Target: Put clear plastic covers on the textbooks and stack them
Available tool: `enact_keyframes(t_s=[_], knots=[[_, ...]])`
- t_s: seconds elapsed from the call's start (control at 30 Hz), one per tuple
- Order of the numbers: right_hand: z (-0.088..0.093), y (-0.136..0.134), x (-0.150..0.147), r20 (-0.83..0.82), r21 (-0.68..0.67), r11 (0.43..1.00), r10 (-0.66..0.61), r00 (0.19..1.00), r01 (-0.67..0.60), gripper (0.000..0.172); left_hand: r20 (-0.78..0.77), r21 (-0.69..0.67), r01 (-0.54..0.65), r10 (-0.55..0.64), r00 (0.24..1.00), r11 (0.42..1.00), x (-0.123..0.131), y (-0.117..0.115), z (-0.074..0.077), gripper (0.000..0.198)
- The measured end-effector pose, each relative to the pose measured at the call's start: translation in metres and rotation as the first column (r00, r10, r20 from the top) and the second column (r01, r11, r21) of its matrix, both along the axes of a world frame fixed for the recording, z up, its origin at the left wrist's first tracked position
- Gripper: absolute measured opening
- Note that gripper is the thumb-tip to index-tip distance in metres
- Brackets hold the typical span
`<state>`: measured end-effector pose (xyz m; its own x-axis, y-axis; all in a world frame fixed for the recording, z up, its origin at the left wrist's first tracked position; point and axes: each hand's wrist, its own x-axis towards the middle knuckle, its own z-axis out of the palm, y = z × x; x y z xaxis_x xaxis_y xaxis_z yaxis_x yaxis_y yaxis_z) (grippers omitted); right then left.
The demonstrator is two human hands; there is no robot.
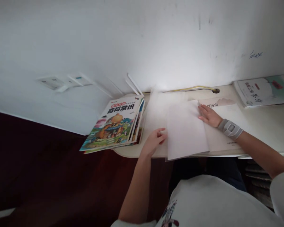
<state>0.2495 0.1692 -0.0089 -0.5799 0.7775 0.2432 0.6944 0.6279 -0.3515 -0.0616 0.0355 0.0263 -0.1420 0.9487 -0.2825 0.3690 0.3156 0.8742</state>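
The white sheet (186, 132) lies at the history book's (222, 140) nine o'clock; you seem to be smoothing it. Your right hand (209, 116) spreads flat at three; your left hand's (155, 142) fingers half-curl at nine, grip unclear. Shifting it calls for lifting the right.

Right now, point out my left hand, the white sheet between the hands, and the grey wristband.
Left hand (154, 142): head view, middle of the hand.
White sheet (187, 132): head view, middle of its surface.
Grey wristband (231, 128): head view, middle of the band.
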Motion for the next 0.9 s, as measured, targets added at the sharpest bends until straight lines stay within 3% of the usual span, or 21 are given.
enact_keyframes(t_s=[0.07,0.17,0.27,0.33,0.4,0.5,0.57,0.67,0.73,0.8,0.87,0.9], knots=[[0.001,-0.011,0.008,-0.024,-0.015,1.000,-0.014,1.000,0.014,0.077,0.015,0.058,-0.005,0.004,1.000,0.998,0.003,0.007,0.006,0.047],[0.003,-0.038,0.017,0.041,-0.023,1.000,-0.007,0.999,0.008,0.074,-0.228,0.128,-0.018,0.047,0.973,0.992,0.004,0.017,0.011,0.052],[0.004,-0.071,0.012,0.166,-0.023,0.999,0.029,0.986,-0.026,0.075,-0.519,0.064,-0.008,0.040,0.854,0.998,0.001,0.022,0.006,0.053],[0.004,-0.091,0.002,0.217,0.010,1.000,0.003,0.976,-0.006,0.075,-0.536,0.006,-0.027,0.025,0.844,1.000,0.000,0.022,-0.001,0.057],[0.004,-0.108,-0.009,0.230,0.056,0.998,-0.049,0.972,0.037,0.076,-0.417,-0.036,-0.041,0.022,0.909,0.999,0.000,0.020,-0.006,0.061],[0.004,-0.125,-0.021,0.197,0.089,0.994,-0.078,0.977,0.062,0.076,-0.109,-0.043,-0.058,0.053,0.993,0.997,0.002,0.018,-0.004,0.057],[0.004,-0.133,-0.024,0.158,0.084,0.995,-0.058,0.986,0.045,0.075,0.138,-0.001,-0.076,0.075,0.988,0.997,0.003,0.019,0.009,0.048],[0.004,-0.139,-0.020,0.088,0.027,1.000,-0.015,0.996,0.012,0.072,0.415,0.105,-0.092,0.040,0.909,0.990,0.014,0.027,0.039,0.041],[0.005,-0.139,-0.015,-0.008,-0.049,0.999,0.019,1.000,-0.019,0.070,0.491,0.174,-0.057,-0.037,0.870,0.983,0.033,0.039,0.057,0.043],[0.007,-0.137,-0.008,-0.194,-0.168,0.983,0.040,0.980,-0.073,0.068,0.530,0.246,0.000,-0.135,0.837,0.969,0.063,0.055,0.065,0.052],[0.010,-0.133,0.000,-0.473,-0.345,0.930,-0.052,0.880,-0.130,0.067,0.545,0.307,0.026,-0.199,0.814,0.951,0.101,0.071,0.061,0.065],[0.012,-0.131,0.006,-0.609,-0.443,0.882,-0.165,0.776,-0.161,0.068,0.534,0.327,0.022,-0.204,0.821,0.945,0.122,0.078,0.056,0.066]])
